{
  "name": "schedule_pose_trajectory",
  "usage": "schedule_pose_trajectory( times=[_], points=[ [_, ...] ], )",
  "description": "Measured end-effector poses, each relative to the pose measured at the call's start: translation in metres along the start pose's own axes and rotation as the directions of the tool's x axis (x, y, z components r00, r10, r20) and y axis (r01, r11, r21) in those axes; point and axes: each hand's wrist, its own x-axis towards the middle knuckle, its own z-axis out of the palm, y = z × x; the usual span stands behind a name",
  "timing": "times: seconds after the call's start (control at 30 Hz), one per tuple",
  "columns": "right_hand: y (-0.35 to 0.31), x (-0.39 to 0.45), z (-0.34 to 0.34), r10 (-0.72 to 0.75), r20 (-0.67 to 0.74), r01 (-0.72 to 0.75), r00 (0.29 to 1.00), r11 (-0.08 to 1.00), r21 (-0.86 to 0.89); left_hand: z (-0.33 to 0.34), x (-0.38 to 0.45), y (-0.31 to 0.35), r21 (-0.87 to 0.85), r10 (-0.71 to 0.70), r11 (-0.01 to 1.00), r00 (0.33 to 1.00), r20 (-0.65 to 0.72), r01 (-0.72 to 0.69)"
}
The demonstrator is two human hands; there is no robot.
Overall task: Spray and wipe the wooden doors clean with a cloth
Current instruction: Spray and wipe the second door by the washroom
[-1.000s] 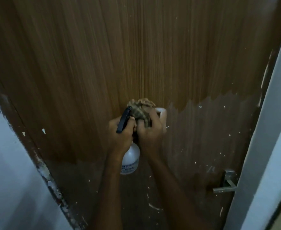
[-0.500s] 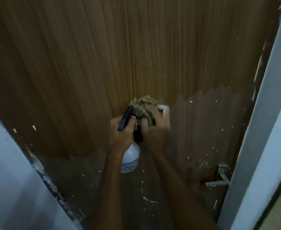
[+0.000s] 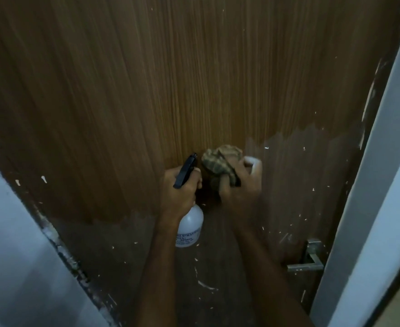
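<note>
Dim light; pale wall (image 3: 17,267) left, white door frame (image 3: 378,185) right, paint-flecked edges.

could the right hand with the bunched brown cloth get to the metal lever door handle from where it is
Probably yes. The right hand grips the bunched brown cloth against the wooden door, and only bare, paint-flecked door surface lies between it and the metal lever handle lower right.

Both hands raised, side by side: left (image 3: 181,192) gripping, right (image 3: 240,185) clutching.

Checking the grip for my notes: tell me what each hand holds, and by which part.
The left hand grips the spray bottle by its neck, just under the black trigger head. The right hand holds the bunched cloth, fingers curled round its lower part.
</note>
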Motion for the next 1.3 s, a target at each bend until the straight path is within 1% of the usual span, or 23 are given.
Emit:
schedule_pose_trajectory(
  times=[0.1, 0.2, 0.27, 0.33, 0.37, 0.43, 0.5, 0.57, 0.63, 0.7, 0.77, 0.8, 0.83, 0.9, 1.0, 1.07, 1.13, 1.23, 1.3],
  points=[
    [0.028, -0.031, -0.015, 0.036, 0.018, -0.036, 0.999, 0.999, 0.004, 0.004, 0.0, 0.003, 0.013, 0.008, 1.0, 1.0, 0.013, -0.008],
    [0.008, 0.006, -0.016, 0.066, 0.03, -0.067, 0.997, 0.997, 0.027, 0.01, 0.002, 0.004, 0.017, 0.015, 1.0, 1.0, 0.01, -0.015],
    [-0.014, 0.043, -0.012, 0.057, -0.009, -0.056, 0.998, 0.996, 0.063, 0.015, 0.003, 0.005, 0.008, 0.013, 1.0, 1.0, 0.009, -0.013],
    [-0.02, 0.059, -0.008, 0.015, -0.06, -0.009, 0.998, 0.996, 0.091, 0.022, 0.003, 0.008, 0.001, 0.005, 1.0, 1.0, 0.004, -0.005],
    [-0.016, 0.055, -0.008, -0.011, -0.058, 0.015, 0.998, 0.998, 0.068, 0.024, 0.003, 0.01, -0.003, -0.001, 1.0, 1.0, 0.003, 0.001],
    [0.008, 0.025, -0.015, -0.031, -0.011, 0.031, 0.999, 0.999, 0.006, 0.031, 0.002, 0.012, -0.019, -0.002, 1.0, 1.0, 0.018, 0.003],
    [0.032, -0.012, -0.025, 0.002, 0.014, -0.001, 1.0, 1.0, -0.012, 0.034, 0.001, 0.014, -0.014, 0.02, 1.0, 0.999, 0.032, -0.02],
    [0.041, -0.024, -0.034, 0.025, 0.051, -0.025, 0.998, 1.0, -0.007, 0.039, 0.0, 0.016, -0.012, 0.032, 0.999, 0.999, 0.035, -0.031],
    [0.028, 0.002, -0.035, 0.056, 0.067, -0.055, 0.996, 0.998, -0.012, 0.045, 0.001, 0.02, -0.011, 0.025, 1.0, 0.999, 0.034, -0.025],
    [0.006, 0.042, -0.032, 0.081, 0.012, -0.081, 0.997, 0.997, 0.005, 0.052, 0.001, 0.021, -0.021, 0.008, 1.0, 0.999, 0.034, -0.008],
    [-0.003, 0.067, -0.028, 0.028, -0.056, -0.025, 0.998, 0.998, 0.058, 0.058, 0.003, 0.023, -0.025, 0.0, 1.0, 1.0, 0.03, 0.0],
    [0.0, 0.068, -0.027, -0.008, -0.066, 0.012, 0.998, 0.999, 0.053, 0.062, 0.004, 0.025, -0.026, 0.0, 1.0, 1.0, 0.028, 0.0],
    [0.008, 0.059, -0.029, -0.023, -0.054, 0.024, 0.998, 0.999, 0.026, 0.064, 0.004, 0.025, -0.024, 0.004, 1.0, 1.0, 0.031, -0.003],
    [0.033, 0.026, -0.038, 0.001, -0.02, -0.001, 1.0, 1.0, -0.021, 0.068, 0.005, 0.027, -0.023, 0.02, 1.0, 0.999, 0.045, -0.019],
    [0.062, -0.011, -0.055, 0.019, 0.031, -0.019, 0.999, 1.0, -0.017, 0.072, 0.007, 0.028, -0.018, 0.033, 0.999, 0.997, 0.074, -0.032],
    [0.055, 0.009, -0.06, 0.031, 0.042, -0.031, 0.999, 1.0, -0.006, 0.077, 0.009, 0.033, -0.024, 0.023, 0.999, 0.997, 0.073, -0.021],
    [0.036, 0.052, -0.06, 0.031, -0.006, -0.031, 0.999, 0.999, 0.01, 0.083, 0.01, 0.038, -0.021, 0.017, 1.0, 0.997, 0.077, -0.015],
    [0.022, 0.099, -0.054, -0.032, -0.117, 0.037, 0.993, 0.999, 0.039, 0.091, 0.009, 0.042, 0.005, 0.037, 0.999, 0.995, 0.088, -0.038],
    [0.033, 0.091, -0.055, -0.086, -0.096, 0.088, 0.992, 0.996, 0.009, 0.094, 0.009, 0.041, -0.012, 0.028, 1.0, 0.995, 0.094, -0.027]
  ],
)
